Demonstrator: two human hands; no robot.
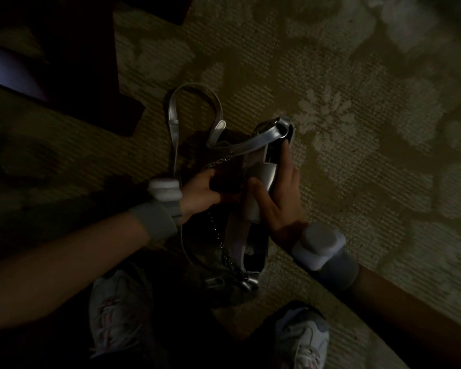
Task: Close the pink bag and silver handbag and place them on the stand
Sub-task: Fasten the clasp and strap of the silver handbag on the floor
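Note:
The scene is very dark. A silver handbag (261,161) lies on the patterned carpet between my hands, its mouth gaping and its dark inside showing. Its silver strap (194,89) loops away toward the upper left, and a thin chain (218,235) trails down toward my feet. My right hand (280,201) grips the bag's right side, thumb on the silver flap and fingers along the outer edge. My left hand (200,193) is curled around a dark object at the bag's opening; what it is I cannot make out. No pink bag can be seen.
Dark wooden furniture (72,62) fills the upper left, its foot resting on the carpet (357,129). My two light sneakers (117,315) (301,339) stand at the bottom edge. Grey bands with pale pucks sit on both wrists.

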